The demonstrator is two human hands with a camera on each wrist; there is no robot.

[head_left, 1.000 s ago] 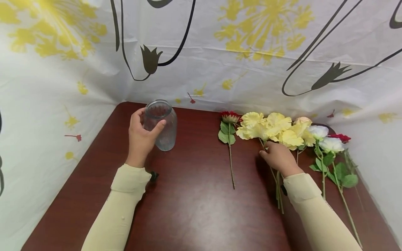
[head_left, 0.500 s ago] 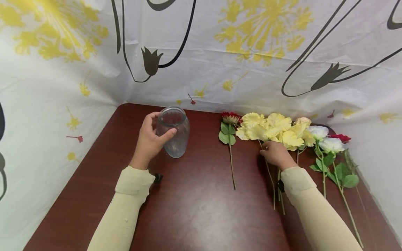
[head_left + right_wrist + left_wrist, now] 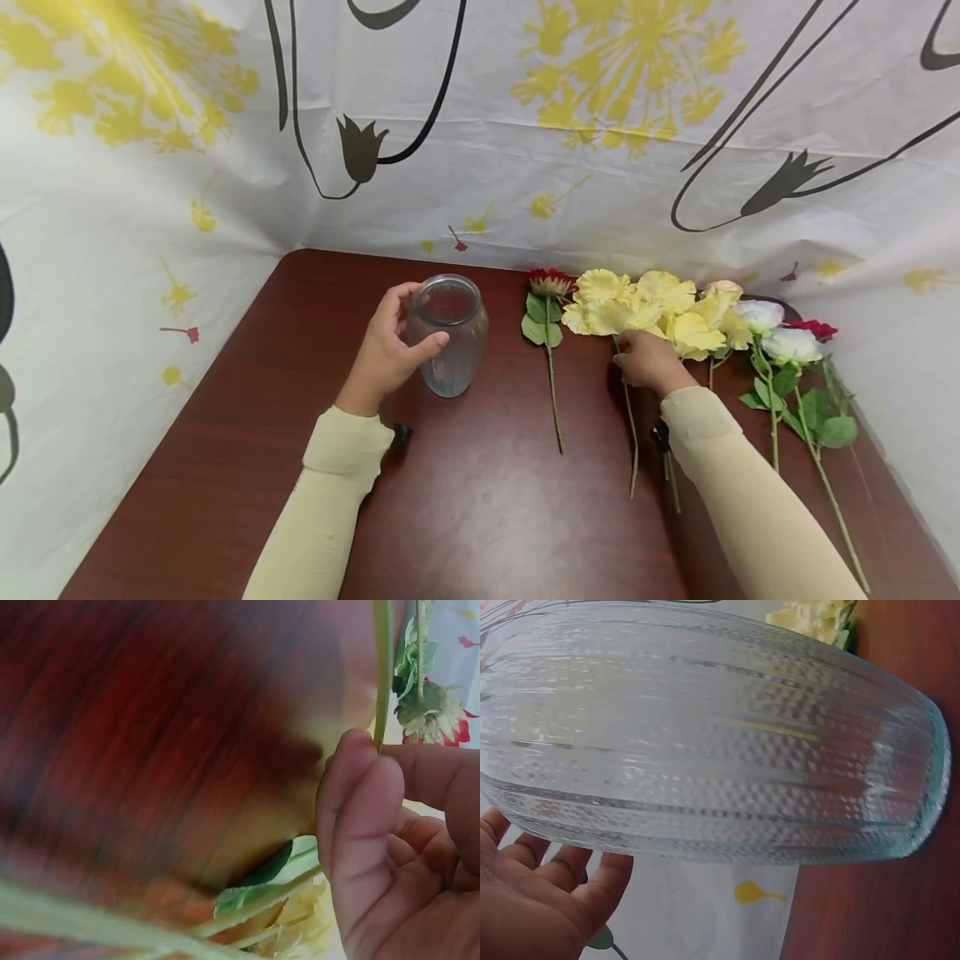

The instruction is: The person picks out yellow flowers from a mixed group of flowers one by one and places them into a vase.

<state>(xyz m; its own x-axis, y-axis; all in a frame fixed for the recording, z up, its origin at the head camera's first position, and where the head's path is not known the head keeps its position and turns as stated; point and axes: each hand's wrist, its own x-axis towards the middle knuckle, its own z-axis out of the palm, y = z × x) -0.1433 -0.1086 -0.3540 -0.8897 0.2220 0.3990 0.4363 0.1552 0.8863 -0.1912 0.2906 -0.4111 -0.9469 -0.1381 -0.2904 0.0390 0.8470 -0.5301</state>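
Note:
My left hand (image 3: pixel 386 354) grips a clear glass vase (image 3: pixel 459 362) just below its rim, thumb on the near side and fingers round the left. In the left wrist view, the vase's dimpled glass (image 3: pixel 705 742) fills most of the picture, with the fingers along its lower side. On the right, my right hand (image 3: pixel 651 363) pinches the thin green stem (image 3: pixel 632 442) of a yellow flower (image 3: pixel 606 313), close under the petals. The right wrist view shows this stem (image 3: pixel 383 667) between thumb and forefinger. Other yellow flowers (image 3: pixel 693 332) lie beside that hand.
A red flower (image 3: pixel 551 283) with a leafy stem lies between the vase and the yellow flowers. White flowers (image 3: pixel 791 346), a peach one (image 3: pixel 723 289) and another red one (image 3: pixel 817 330) lie farther right on the dark red-brown table (image 3: pixel 480 517). Patterned white cloth (image 3: pixel 450 183) hangs behind.
My left hand has carried the vase to the right and nearer to me. My right hand has shifted slightly left, and the pinched stem's lower end has swung left, away from the other stems.

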